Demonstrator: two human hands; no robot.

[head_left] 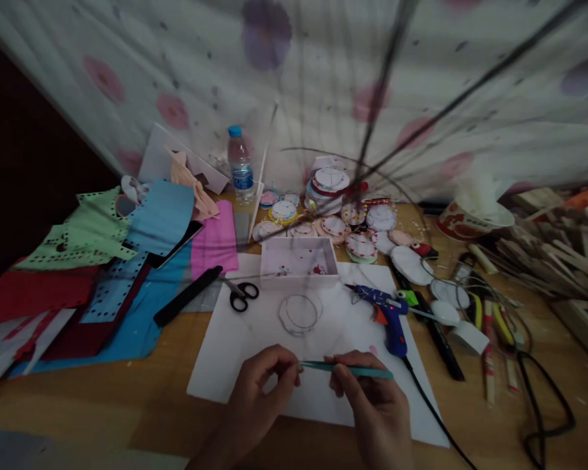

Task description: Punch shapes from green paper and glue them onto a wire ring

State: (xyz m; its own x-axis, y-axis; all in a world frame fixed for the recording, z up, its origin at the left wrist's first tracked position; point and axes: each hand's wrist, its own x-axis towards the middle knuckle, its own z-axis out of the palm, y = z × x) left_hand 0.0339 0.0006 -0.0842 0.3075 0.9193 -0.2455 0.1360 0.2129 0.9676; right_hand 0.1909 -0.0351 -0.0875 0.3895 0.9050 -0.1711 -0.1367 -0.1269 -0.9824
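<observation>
My right hand grips teal tweezers, held level with the tip pointing left. Thumb and fingertips of my left hand are pinched together at that tip; whatever sits between them is too small to make out. Both hands are over the near part of a white sheet. Beyond them on the sheet lies a thin wire-like ring. A shallow white box with a few small bits inside stands behind the ring. To the right rests a blue glue gun, its nozzle toward the box.
Black-handled scissors and coloured felt sheets lie left. A water bottle and several decorated discs stand behind the box. Right are a black marker, the glue gun's cord, a paper tub and wooden sticks.
</observation>
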